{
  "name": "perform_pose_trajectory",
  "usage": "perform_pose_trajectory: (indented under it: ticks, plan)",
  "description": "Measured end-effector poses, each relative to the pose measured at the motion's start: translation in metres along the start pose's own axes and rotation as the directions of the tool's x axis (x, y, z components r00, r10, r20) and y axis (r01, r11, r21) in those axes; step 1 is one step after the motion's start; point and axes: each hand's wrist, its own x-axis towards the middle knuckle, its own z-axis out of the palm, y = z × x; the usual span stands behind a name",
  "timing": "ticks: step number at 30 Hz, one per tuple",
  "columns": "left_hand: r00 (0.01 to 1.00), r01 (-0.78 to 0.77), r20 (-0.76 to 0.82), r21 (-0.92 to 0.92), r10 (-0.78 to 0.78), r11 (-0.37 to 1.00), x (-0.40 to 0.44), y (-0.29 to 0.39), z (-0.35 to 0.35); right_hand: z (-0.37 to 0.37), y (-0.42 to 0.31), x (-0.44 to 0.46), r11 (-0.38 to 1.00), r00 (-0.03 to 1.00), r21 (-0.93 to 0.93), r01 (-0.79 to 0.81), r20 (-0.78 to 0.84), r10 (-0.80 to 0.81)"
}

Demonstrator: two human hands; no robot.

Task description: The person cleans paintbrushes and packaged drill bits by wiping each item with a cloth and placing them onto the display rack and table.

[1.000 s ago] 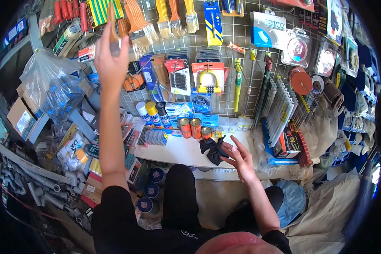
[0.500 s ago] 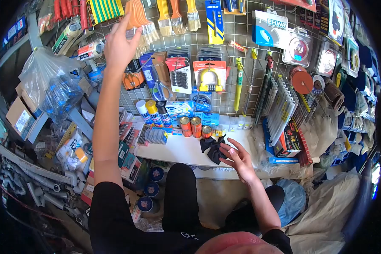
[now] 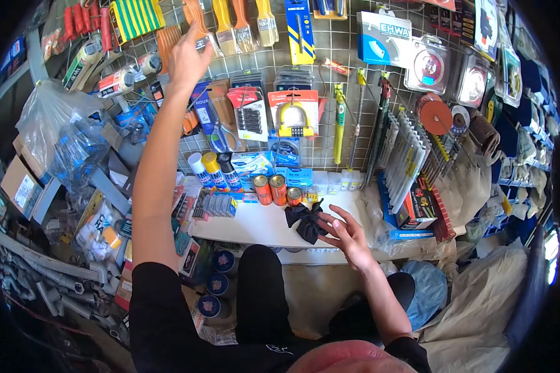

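My left hand (image 3: 190, 62) is raised to the wire rack at the upper left. Its thumb and fingers close around the lower part of an orange-handled paintbrush (image 3: 194, 11), whose bristles are mostly hidden by the hand. More orange paintbrushes (image 3: 167, 42) hang just left of it, and yellow-handled paintbrushes (image 3: 224, 25) hang to the right. Over the white shelf (image 3: 249, 224), my right hand (image 3: 350, 241) is open with its fingers spread. Its fingertips overlap the edge of a crumpled black cloth-like thing (image 3: 305, 222); I cannot tell whether they touch.
Spray cans (image 3: 211, 171) and orange tins (image 3: 270, 189) stand at the back of the shelf. Above them hang scissors (image 3: 221, 127) and a yellow lock (image 3: 295, 118). A plastic bag (image 3: 62, 124) bulges at left; hacksaw blades (image 3: 409, 165) hang at right.
My left hand has closed on one orange paintbrush, which now stands apart from the others in its bunch. My right hand stays open beside the black thing. The view has shifted slightly.
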Motion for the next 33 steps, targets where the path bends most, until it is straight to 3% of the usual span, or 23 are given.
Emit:
perform_pose_trajectory:
  ticks: [2,5,8,10,12,14,16,17,18,20,21,23,26,27,33]
  plan:
    - [1.0,-0.008,-0.001,-0.016,0.008,1.0,-0.003,0.0,-0.001,-0.002,-0.001,-0.001,1.0,1.0,0.008,-0.001,-0.011,0.001]
    - [0.981,-0.06,-0.181,0.057,0.069,0.997,-0.012,0.01,-0.006,-0.001,-0.005,-0.001,1.0,1.0,-0.005,-0.01,-0.021,0.01]
    - [0.976,-0.109,-0.189,-0.02,0.104,0.994,-0.025,0.056,-0.032,-0.002,-0.005,0.001,1.0,0.999,-0.003,0.012,-0.038,-0.012]
    - [0.985,-0.125,-0.135,-0.135,0.107,0.983,-0.023,0.078,-0.023,-0.004,-0.003,0.003,1.0,0.999,-0.015,0.019,-0.027,-0.02]
    - [0.989,0.008,0.127,-0.55,0.074,0.835,-0.022,0.109,-0.009,-0.004,0.001,0.005,1.0,0.999,-0.014,0.016,-0.033,-0.016]
    - [0.977,0.04,0.178,-0.687,0.115,0.726,-0.013,0.139,0.016,-0.002,0.002,0.005,1.0,0.999,-0.015,0.015,-0.035,-0.016]
    - [0.992,0.071,0.122,-0.642,0.01,0.763,-0.006,0.164,0.052,0.0,0.001,0.005,0.999,0.999,-0.039,0.006,-0.034,-0.008]
    - [0.986,0.135,0.158,-0.518,-0.061,0.845,0.0,0.177,0.057,0.0,0.001,0.005,0.999,0.999,-0.038,0.01,-0.038,-0.012]
    - [0.994,0.111,0.059,-0.587,-0.095,0.802,0.002,0.185,0.073,-0.001,0.002,0.005,0.999,0.999,-0.036,0.013,-0.04,-0.015]
    - [0.98,0.051,-0.134,-0.537,-0.145,0.842,0.004,0.199,0.094,-0.005,0.001,0.002,0.999,0.999,-0.033,0.018,-0.044,-0.02]
    - [0.98,0.049,-0.135,-0.539,-0.144,0.841,0.006,0.204,0.095,-0.007,0.0,0.001,0.999,0.999,-0.033,0.019,-0.043,-0.02]
    - [0.944,0.315,0.083,-0.506,-0.319,0.803,0.01,0.214,0.097,-0.012,-0.002,-0.001,0.999,0.999,-0.027,0.022,-0.043,-0.023]
    - [0.93,0.359,0.11,-0.48,-0.35,0.801,0.015,0.206,0.111,-0.024,-0.005,-0.004,0.999,0.998,-0.05,0.019,-0.057,-0.022]
    - [0.939,0.301,-0.015,-0.452,-0.345,0.839,0.013,0.204,0.12,-0.029,-0.005,-0.004,0.999,0.998,-0.044,0.023,-0.061,-0.026]
    - [0.955,0.142,-0.14,-0.554,-0.261,0.82,0.008,0.193,0.116,-0.042,-0.017,-0.011,0.997,0.994,-0.045,0.059,-0.09,-0.062]
